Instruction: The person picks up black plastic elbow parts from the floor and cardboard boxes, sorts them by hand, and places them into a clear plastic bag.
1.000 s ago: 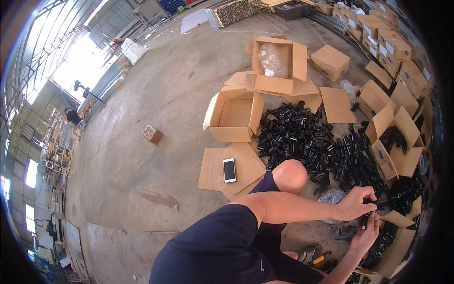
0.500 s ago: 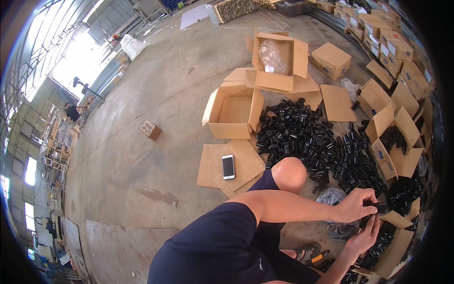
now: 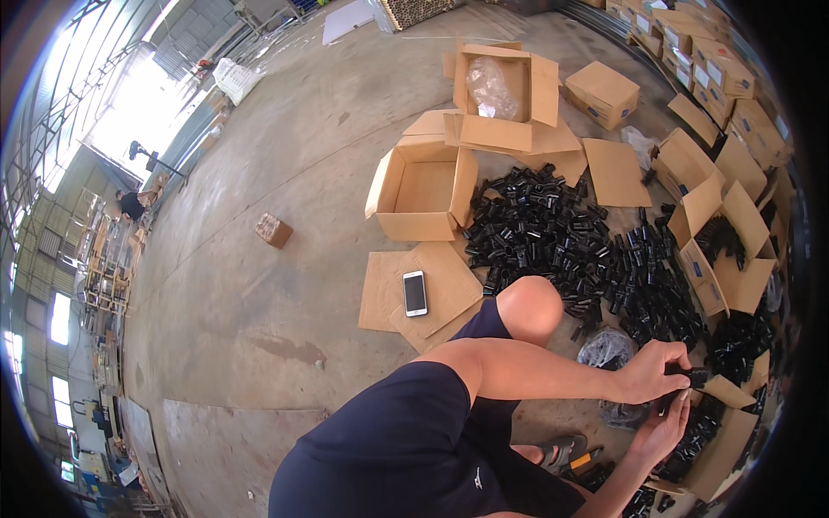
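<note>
At the right, my left hand (image 3: 649,375) is closed on a short black tubular piece (image 3: 698,377), gripping it with thumb and bent fingers. My right hand (image 3: 661,432) sits just below it, its fingers closed around a dark piece that is mostly hidden. The two hands nearly touch, so I cannot tell whether they share one piece or hold two. Beneath and beyond them stands an open cardboard box (image 3: 724,457) partly filled with similar black pieces. A clear plastic bag (image 3: 606,348) lies beside my left wrist.
A large heap of black pieces (image 3: 540,226) covers the floor ahead. Open cartons stand beyond: one bare inside (image 3: 423,186), another holding clear plastic (image 3: 492,89). A phone (image 3: 415,293) lies on flat cardboard (image 3: 380,289). Stacked boxes (image 3: 725,69) line the far right.
The floor scene has shifted slightly upward in the picture as the view moved. Both hands stay together in nearly the same place, with only small finger movement around the black piece.
</note>
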Motion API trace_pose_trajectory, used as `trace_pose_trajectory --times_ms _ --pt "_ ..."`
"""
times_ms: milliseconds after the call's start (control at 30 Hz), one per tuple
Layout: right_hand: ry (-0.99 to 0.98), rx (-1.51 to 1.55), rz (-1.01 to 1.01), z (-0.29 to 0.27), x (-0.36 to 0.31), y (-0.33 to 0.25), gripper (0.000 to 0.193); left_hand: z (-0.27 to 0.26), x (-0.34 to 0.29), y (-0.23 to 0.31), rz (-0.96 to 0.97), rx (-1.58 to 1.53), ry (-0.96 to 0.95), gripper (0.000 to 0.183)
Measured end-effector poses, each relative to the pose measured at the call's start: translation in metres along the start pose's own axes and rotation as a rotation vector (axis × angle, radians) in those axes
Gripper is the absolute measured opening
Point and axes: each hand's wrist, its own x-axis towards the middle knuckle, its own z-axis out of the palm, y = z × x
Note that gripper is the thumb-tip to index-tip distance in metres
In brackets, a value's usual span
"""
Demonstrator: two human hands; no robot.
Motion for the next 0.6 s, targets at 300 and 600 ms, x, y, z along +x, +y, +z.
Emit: trace_pose_trajectory --times_ms 300,600 --pt "-0.025 0.064 0.002 -0.001 0.001 0.000 0.035 0.003 0.002 -0.010 -0.025 -0.036 -0.044 0.017" --pt "-0.002 -0.052 -0.048 0.003 -0.006 -0.006 0.038 0.001 0.001 0.000 -0.098 -0.044 -0.061 0.014"
